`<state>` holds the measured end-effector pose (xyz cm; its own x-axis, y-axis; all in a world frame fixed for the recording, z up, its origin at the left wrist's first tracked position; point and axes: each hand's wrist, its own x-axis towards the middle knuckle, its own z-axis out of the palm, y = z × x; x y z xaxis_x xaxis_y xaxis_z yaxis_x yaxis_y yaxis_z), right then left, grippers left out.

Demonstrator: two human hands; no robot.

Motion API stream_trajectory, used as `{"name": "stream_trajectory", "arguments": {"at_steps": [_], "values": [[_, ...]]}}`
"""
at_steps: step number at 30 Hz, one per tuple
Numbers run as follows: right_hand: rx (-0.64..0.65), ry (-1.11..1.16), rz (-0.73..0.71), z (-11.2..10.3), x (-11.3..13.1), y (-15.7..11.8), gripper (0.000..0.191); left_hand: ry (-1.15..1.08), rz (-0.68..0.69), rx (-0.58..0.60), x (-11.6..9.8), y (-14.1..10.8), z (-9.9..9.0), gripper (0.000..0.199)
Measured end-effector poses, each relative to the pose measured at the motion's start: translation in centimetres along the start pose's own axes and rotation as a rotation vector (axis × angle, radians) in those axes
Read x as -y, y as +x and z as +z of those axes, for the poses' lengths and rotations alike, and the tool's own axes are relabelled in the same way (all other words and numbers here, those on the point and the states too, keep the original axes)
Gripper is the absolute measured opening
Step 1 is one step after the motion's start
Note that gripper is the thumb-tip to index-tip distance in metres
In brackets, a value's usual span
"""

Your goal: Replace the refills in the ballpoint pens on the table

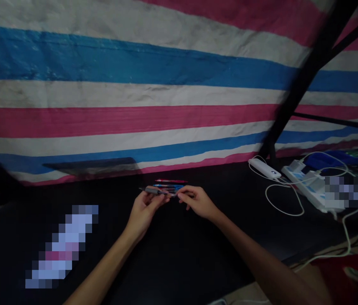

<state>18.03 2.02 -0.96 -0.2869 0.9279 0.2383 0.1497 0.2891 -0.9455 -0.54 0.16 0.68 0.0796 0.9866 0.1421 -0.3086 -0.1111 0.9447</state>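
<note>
Pinched in my left hand is a pen with a dark grip, lying roughly level above the black table. My right hand has its fingers closed at the pen's right end, where the barrel looks clear; what exactly sits between those fingertips is too small to make out. Just behind the hands lie a red pen and a blue pen, side by side on the table. More pen parts may be hidden behind my fingers.
A white power strip with plugs and looping cables stands on the right, beside a small white device. A blurred-out flat item lies at left. Behind rises a striped tarp, with a dark metal frame before it.
</note>
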Motion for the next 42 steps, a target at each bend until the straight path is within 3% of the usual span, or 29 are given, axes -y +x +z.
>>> {"name": "stream_trajectory", "arguments": {"at_steps": [6,12,19,24,30,33,38,40,42], "values": [[-0.038,0.126,0.044,-0.3,0.3,0.1,0.025,0.02,-0.014,-0.006,-0.1,-0.1,0.0,0.027],[-0.169,0.209,0.024,-0.8,0.5,0.4,0.025,0.108,0.043,-0.063,-0.3,0.5,-1.2,0.025],[-0.265,0.386,-0.028,-1.7,0.7,0.4,0.024,0.053,0.092,-0.068,-0.8,1.0,-2.1,0.023],[-0.268,0.407,-0.027,-2.0,0.9,0.4,0.026,0.061,0.096,-0.104,-1.3,1.1,-2.6,0.022],[-0.218,0.41,-0.007,-2.3,1.2,0.3,0.023,0.136,0.092,-0.059,-1.2,1.0,-2.5,0.022],[-0.082,0.322,0.072,-2.4,1.5,-0.1,0.022,0.382,0.164,0.002,-1.1,0.7,-2.7,0.02],[0.295,0.048,0.266,-1.8,1.8,-0.7,0.025,1.132,0.539,0.301,-1.4,0.1,-2.6,0.012],[0.371,0.075,0.331,-1.4,1.8,-0.8,0.031,1.409,0.634,0.358,-1.6,-0.3,-2.0,0.016],[0.413,0.181,0.398,-1.1,1.7,-1.0,0.034,1.636,0.68,0.331,-1.6,-0.7,-1.2,0.019]]}}
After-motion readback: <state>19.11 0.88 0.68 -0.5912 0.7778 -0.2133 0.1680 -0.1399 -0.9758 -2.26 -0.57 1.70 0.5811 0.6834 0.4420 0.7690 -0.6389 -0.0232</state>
